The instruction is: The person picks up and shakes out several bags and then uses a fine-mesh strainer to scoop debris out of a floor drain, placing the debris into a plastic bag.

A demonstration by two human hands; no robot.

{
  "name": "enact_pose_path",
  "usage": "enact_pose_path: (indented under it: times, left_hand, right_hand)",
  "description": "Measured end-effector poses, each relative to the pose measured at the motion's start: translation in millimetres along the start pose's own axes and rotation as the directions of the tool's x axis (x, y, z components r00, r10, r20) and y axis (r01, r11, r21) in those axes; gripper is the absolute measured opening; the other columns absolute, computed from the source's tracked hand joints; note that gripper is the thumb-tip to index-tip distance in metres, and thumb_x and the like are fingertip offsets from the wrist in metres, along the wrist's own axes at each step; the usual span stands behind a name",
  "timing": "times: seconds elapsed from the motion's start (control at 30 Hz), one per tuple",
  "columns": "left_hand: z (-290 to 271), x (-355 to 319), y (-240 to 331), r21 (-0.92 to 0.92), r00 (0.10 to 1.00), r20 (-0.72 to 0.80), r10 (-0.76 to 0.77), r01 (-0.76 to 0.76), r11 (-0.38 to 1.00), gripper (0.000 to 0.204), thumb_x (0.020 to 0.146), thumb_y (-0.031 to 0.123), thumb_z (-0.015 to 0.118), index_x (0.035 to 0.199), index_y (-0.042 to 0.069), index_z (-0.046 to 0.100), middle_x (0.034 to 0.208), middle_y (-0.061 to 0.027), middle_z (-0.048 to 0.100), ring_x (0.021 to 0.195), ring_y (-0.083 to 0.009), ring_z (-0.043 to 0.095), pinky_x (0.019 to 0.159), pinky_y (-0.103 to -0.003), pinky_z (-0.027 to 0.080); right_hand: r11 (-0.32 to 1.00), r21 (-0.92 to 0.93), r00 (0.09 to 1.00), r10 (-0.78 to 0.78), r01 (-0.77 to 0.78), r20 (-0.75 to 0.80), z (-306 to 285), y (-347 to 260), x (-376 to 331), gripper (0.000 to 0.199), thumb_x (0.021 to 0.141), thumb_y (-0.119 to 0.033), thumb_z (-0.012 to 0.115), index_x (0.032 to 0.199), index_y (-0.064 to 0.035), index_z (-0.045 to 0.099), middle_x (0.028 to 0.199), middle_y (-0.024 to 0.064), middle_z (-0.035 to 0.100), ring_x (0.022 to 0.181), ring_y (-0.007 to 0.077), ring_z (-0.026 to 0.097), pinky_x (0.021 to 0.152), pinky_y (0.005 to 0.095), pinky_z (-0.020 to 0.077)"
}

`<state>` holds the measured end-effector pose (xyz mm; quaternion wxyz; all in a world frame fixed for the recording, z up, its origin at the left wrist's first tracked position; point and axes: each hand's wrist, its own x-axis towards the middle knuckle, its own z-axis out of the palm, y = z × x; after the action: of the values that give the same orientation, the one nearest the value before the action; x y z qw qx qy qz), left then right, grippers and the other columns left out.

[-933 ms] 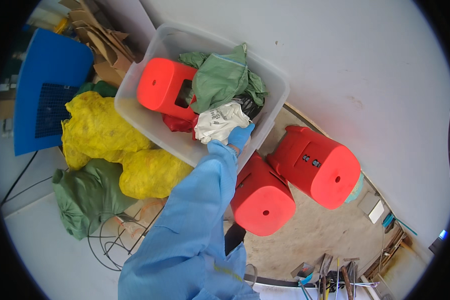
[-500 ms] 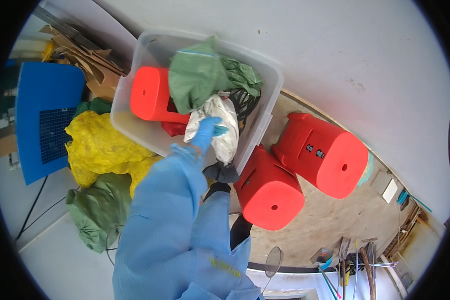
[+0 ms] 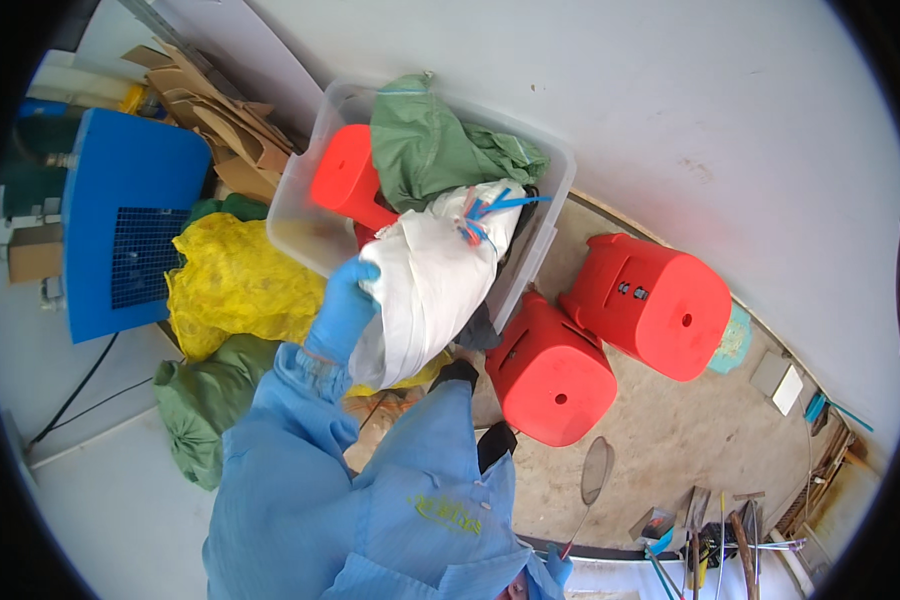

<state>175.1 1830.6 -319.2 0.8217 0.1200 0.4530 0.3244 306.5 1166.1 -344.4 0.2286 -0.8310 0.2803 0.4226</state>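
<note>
Head view: from here the blue-gloved left hand [image 3: 342,312], forearm slanting forward, grips the left side of a white fabric sack [image 3: 425,275]; the right hand [image 3: 558,568] is by the handle of an oval mesh strainer [image 3: 597,470], its grip unclear. A green woven sack [image 3: 430,150] and red plastic stool [image 3: 344,168] crowd the translucent plastic bin [image 3: 292,222] behind. Over its near rim, the white fabric sack lies lengthwise from lower left to upper right, blue strands [image 3: 494,206] uppermost
</note>
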Motion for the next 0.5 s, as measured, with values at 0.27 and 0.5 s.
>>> enact_pose_path:
  times: [0.27,0.5]
  left_hand:
    - [51,-123,-73,0.573,0.896,0.363,-0.256,0.002,0.82,0.031,0.076,0.013,0.06,0.105,-0.001,0.059,0.092,-0.0056,0.062,0.088,-0.0144,0.058,0.079,-0.03,0.047]
    - [107,-182,-142,0.492,0.629,0.765,-0.139,-0.432,0.756,0.019,0.077,0.015,0.058,0.079,-0.003,0.054,0.062,-0.0159,0.055,0.055,-0.0186,0.055,0.052,-0.035,0.041]
  right_hand:
    - [0.965,0.111,0.969,-0.243,0.237,0.041,26,-134,-26,0.03,0.093,-0.028,0.05,0.115,-0.0106,0.062,0.083,0.0092,0.068,0.054,0.0084,0.051,0.047,0.0206,0.0391]
    - [0.848,0.419,0.842,-0.461,0.325,0.279,46,-236,-80,0.038,0.093,-0.032,0.052,0.117,-0.0033,0.057,0.096,0.0053,0.062,0.076,0.0089,0.054,0.063,0.0209,0.0438]
